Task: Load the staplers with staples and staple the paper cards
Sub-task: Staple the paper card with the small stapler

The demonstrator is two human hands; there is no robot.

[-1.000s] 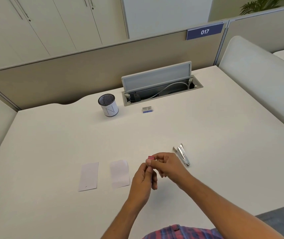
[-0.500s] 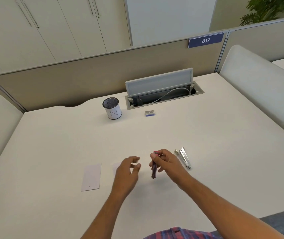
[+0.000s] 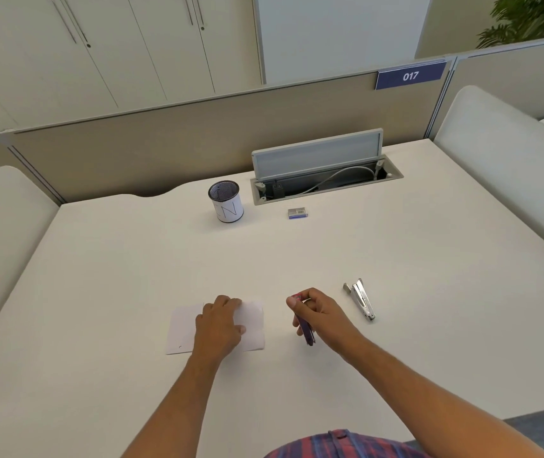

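Note:
Two white paper cards lie side by side on the desk, one (image 3: 181, 330) to the left and one (image 3: 253, 325) to the right, partly covered. My left hand (image 3: 219, 327) rests flat on them, fingers fairly straight. My right hand (image 3: 318, 314) grips a small purple stapler (image 3: 307, 332) with a pink end, held tilted just above the desk to the right of the cards. A silver metal stapler (image 3: 361, 299) lies on the desk to the right of that hand. A small blue staple box (image 3: 297, 212) sits farther back.
A white mesh pen cup (image 3: 226, 201) stands at the back, left of an open cable tray (image 3: 325, 178) with its lid raised. Beige partition walls border the desk behind and at both sides.
My left hand let go of the purple stapler, moved left and came down on the cards. My right hand kept the stapler and lowered it slightly. The two cards now overlap under the hand.

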